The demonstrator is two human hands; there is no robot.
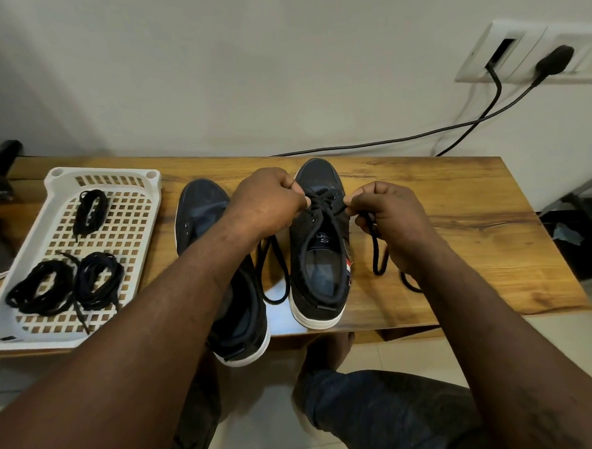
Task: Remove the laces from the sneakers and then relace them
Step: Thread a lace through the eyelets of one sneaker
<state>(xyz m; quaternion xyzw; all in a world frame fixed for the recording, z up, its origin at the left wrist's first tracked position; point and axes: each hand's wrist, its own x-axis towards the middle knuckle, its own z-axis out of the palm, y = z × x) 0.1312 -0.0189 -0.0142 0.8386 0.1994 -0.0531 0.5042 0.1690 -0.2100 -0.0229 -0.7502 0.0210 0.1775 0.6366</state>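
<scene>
Two dark navy sneakers with white soles stand toes-away on the wooden table (440,196). The right sneaker (318,257) carries a black lace (324,205) crossed through its front eyelets. My left hand (269,201) pinches one strand at the shoe's left side, and that lace's loose end loops down between the shoes. My right hand (390,216) pinches the other strand at the right side, its tail hanging down onto the table. The left sneaker (201,208) shows no lace and lies partly under my left forearm.
A white perforated plastic tray (25,252) at the table's left holds three bundles of black laces (66,284). Black cables (454,126) run from a wall socket (532,54) down behind the table. My knees are below the table's front edge.
</scene>
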